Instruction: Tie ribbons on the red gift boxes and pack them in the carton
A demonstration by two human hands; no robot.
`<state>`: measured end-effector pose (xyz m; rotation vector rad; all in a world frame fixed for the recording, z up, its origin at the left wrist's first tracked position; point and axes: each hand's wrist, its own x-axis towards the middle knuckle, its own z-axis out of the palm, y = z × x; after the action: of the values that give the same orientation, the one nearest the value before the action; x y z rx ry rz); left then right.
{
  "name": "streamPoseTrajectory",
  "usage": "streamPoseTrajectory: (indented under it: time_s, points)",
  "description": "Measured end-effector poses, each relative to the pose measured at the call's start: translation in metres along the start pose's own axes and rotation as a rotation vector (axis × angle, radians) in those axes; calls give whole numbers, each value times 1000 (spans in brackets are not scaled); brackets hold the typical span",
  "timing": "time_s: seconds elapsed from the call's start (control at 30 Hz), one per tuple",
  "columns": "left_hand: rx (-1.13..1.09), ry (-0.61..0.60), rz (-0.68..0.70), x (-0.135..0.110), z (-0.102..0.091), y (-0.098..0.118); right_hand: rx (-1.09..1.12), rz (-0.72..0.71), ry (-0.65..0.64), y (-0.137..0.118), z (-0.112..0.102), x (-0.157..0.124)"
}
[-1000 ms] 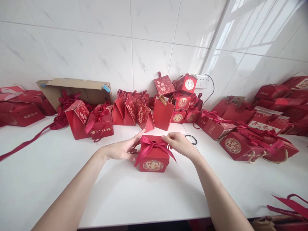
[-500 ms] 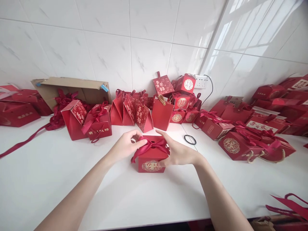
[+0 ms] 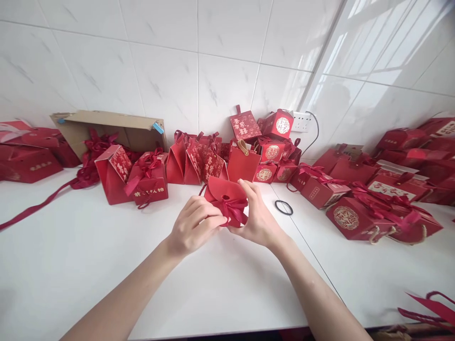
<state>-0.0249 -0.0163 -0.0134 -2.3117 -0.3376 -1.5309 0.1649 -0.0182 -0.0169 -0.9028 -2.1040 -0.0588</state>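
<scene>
A small red gift box (image 3: 224, 193) with a red ribbon bow is lifted off the white table (image 3: 106, 265) and tipped toward me, its top facing the camera. My left hand (image 3: 194, 226) is closed on its left side, fingers pinching the ribbon. My right hand (image 3: 256, 217) wraps round its right side and underside. Both hands hold it in front of a row of red gift bags (image 3: 194, 161).
Red gift boxes pile up at the back (image 3: 273, 142) and along the right (image 3: 359, 213). An open cardboard carton (image 3: 110, 130) lies on its side at the back left with ribbons spilling out. A black hair tie (image 3: 283, 207) lies right of my hands. A wall socket (image 3: 301, 122) sits in the corner.
The box was standing on the table while my hands worked at its bow. Both hands have since gripped it, raised it and tilted its top toward me.
</scene>
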Motion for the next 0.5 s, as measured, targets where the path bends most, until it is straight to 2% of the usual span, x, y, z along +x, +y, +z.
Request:
streamPoseTrajectory:
  time_s: [0.03,0.1,0.2,0.27,0.33,0.4,0.5]
  points:
    - [-30,30,-40,1,0,1,-13,-23,17,0,0,0]
    - [-79,134,-213,2,1,1,-42,-64,39,-1,-1,0]
    - [-105,272,-631,0,6,-5,-68,-128,60,1,-3,1]
    - [-161,303,-907,-4,9,-13,-70,-191,86,3,-6,3]
    - [-241,316,-1123,-11,11,-24,-52,-227,157,4,-11,4]
    - [-289,324,-1251,-17,12,-34,36,-110,282,1,-17,4]
    - [-311,306,-1340,-23,11,-44,425,365,494,-19,-30,-4]
